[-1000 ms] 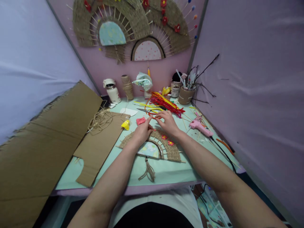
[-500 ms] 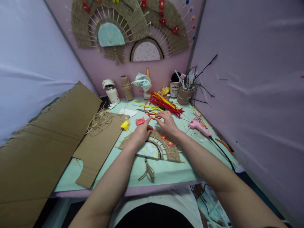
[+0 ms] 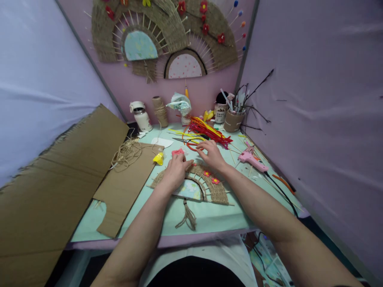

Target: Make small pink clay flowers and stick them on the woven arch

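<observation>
My left hand (image 3: pixel 176 170) reaches over the woven twine fan (image 3: pixel 220 192), its fingertips at the near edge of a pink clay packet (image 3: pixel 178 152). Its thumb points right, apart from the fingers. My right hand (image 3: pixel 212 154) hovers above the fan's upper edge with thumb and forefinger curved close together; whatever may be between them is too small to make out. Just behind those fingertips lie orange-handled scissors (image 3: pixel 186 140). Pink flowers (image 3: pixel 215 181) with yellow centres sit on the fan's right side. A twine tassel (image 3: pixel 189 216) hangs from its straight lower edge.
Cardboard sheets (image 3: pixel 128 191) and tangled twine (image 3: pixel 127 153) lie at left, beside a yellow clay packet (image 3: pixel 158 158). Red and yellow pipe cleaners (image 3: pixel 211 131) are heaped behind my hands. A pink glue gun (image 3: pixel 253 160) with a black cord rests at right. Twigs jut from a pot (image 3: pixel 233 120).
My left hand has pulled away from the right hand's fingertips and shifted to the pink clay packet. My right hand has hardly moved.
</observation>
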### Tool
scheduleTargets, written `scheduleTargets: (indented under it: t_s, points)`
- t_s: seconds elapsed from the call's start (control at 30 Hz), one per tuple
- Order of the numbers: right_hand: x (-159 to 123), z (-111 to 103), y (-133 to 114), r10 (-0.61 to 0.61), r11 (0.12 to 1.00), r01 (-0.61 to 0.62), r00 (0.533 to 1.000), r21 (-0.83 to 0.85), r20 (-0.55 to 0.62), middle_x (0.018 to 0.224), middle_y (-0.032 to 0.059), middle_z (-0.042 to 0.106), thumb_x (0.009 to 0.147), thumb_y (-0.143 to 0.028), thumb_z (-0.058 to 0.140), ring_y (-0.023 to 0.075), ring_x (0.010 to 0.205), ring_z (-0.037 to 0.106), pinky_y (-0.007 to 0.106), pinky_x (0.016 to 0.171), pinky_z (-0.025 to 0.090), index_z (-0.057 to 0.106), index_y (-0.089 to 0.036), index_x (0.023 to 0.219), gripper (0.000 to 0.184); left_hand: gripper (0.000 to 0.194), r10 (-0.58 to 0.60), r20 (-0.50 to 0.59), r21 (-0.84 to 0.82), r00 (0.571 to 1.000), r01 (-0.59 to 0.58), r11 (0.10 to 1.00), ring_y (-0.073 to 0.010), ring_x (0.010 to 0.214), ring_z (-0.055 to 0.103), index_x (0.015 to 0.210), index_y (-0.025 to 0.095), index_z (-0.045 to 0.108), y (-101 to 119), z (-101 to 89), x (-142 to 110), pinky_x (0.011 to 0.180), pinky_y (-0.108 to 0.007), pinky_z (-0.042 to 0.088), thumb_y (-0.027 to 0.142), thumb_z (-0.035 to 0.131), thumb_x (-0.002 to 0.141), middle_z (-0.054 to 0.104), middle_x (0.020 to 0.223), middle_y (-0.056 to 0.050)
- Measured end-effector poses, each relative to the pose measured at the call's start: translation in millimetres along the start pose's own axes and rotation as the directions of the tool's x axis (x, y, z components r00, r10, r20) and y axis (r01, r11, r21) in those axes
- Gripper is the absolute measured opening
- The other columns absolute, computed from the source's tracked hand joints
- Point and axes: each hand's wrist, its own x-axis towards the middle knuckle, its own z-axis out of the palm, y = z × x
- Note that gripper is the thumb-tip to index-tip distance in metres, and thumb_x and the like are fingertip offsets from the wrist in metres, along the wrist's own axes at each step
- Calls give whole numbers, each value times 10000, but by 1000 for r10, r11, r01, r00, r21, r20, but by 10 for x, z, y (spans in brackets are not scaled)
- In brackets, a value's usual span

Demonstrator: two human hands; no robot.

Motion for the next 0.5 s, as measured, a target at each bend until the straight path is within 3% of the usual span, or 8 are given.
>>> scheduleTargets:
  t_s: [0.13, 0.5]
  points:
    - [6, -1, 15, 1, 1000, -1, 1000, 4, -9, 970, 66, 686, 864, -202, 572, 242, 975, 556, 430, 886, 418, 687, -225, 856, 118, 346, -28, 59, 41, 998, 26, 999, -261, 1063, 426, 1202, 291, 638, 75, -40, -25, 896, -396, 378, 241, 467, 906, 505, 1078, -96]
    - [10, -1, 25, -2, 1000, 2, 1000, 12, 1, 964, 59, 692, 853, -192, 583, 242, 957, 581, 426, 882, 414, 674, -228, 834, 100, 347, -39, 64, 40, 997, 36, 999, -270, 1070, 427, 1185, 307, 656, 118, -69, -29, 905, -387, 368, 227, 468, 905, 506, 1052, -97]
